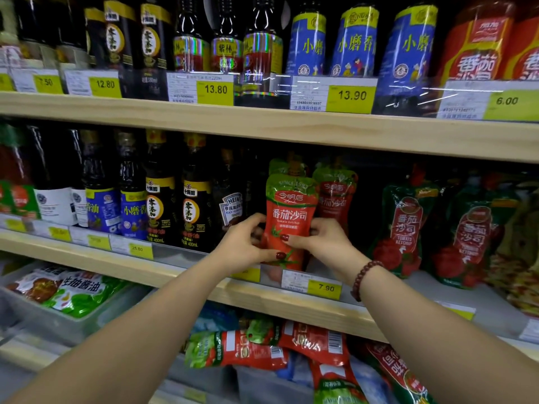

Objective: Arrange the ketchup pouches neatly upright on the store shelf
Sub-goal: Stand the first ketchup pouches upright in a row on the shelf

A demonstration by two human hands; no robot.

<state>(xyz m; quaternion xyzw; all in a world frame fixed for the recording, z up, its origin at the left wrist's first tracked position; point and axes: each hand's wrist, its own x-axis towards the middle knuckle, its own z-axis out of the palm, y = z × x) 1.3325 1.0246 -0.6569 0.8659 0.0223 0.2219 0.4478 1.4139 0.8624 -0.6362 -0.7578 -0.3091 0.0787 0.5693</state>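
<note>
Front pouch (288,220) stood upright on the middle shelf (291,298), long axis vertical, directly between the 2 hands and just in front of a 2nd pouch (335,193). Left hand (242,246) and right hand (323,243) were equally near, fingers curled closed on its lower edges, thumbs on its face. More pouches (262,348) lay flat below, judged still to be stood up.
</note>
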